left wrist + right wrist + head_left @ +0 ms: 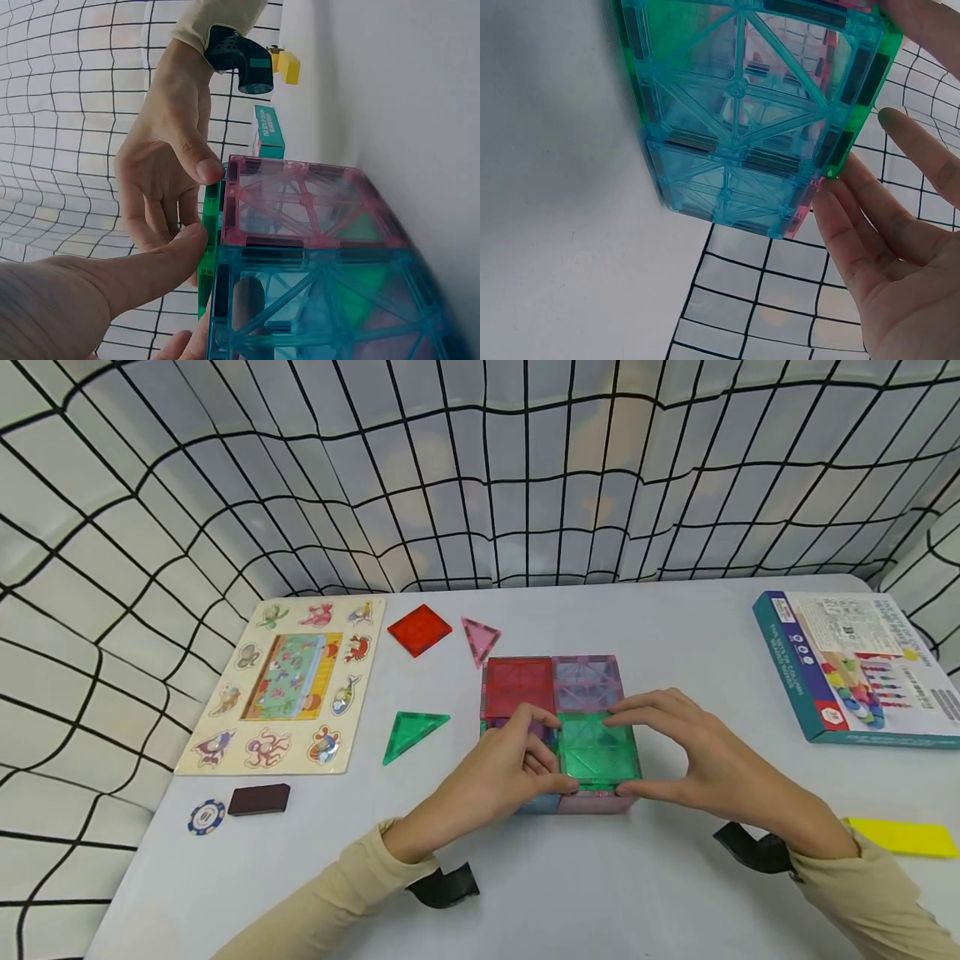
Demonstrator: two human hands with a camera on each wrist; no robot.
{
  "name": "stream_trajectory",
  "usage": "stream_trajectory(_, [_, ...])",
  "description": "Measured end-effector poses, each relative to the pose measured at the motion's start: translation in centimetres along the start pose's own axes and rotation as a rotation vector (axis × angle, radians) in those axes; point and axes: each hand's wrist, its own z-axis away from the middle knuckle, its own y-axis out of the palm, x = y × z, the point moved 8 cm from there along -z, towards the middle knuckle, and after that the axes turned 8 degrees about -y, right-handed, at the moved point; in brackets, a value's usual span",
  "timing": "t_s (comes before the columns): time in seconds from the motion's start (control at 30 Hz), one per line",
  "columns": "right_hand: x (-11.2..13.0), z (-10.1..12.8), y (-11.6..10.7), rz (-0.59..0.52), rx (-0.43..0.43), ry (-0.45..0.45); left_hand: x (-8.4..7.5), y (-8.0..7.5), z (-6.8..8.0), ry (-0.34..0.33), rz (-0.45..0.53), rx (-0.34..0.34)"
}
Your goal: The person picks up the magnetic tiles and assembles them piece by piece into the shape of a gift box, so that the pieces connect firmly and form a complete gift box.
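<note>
A two-by-two block of see-through magnetic tiles stands on the table, with a red tile, a lilac tile and a green square tile on top. My left hand pinches the left side of the green tile between index finger and thumb. At its right side, my right hand touches the far edge with nearly straight fingertips; the thumb is by the near corner, a little apart in the right wrist view. Pink and blue wall tiles form the block's near side. The left palm is hidden.
Left of the block lie a red square tile, pink triangle and green triangle. Further left are a picture puzzle board, poker chip and dark brown block. A box and yellow block lie right.
</note>
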Motion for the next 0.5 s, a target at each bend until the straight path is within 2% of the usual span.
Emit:
stream_trajectory(0.27, [-0.12,-0.13,0.13,-0.010,0.007,0.001,0.07,-0.09,-0.16,-0.019,0.027,0.010])
stream_trajectory(0.37, [-0.07,-0.14,0.16,-0.023,0.006,-0.003,-0.06,-0.11,-0.17,-0.014,0.049,0.027])
stream_trajectory(0.5, [-0.01,-0.19,0.22,-0.027,0.009,-0.004,-0.24,-0.14,-0.11,0.006,0.031,0.040])
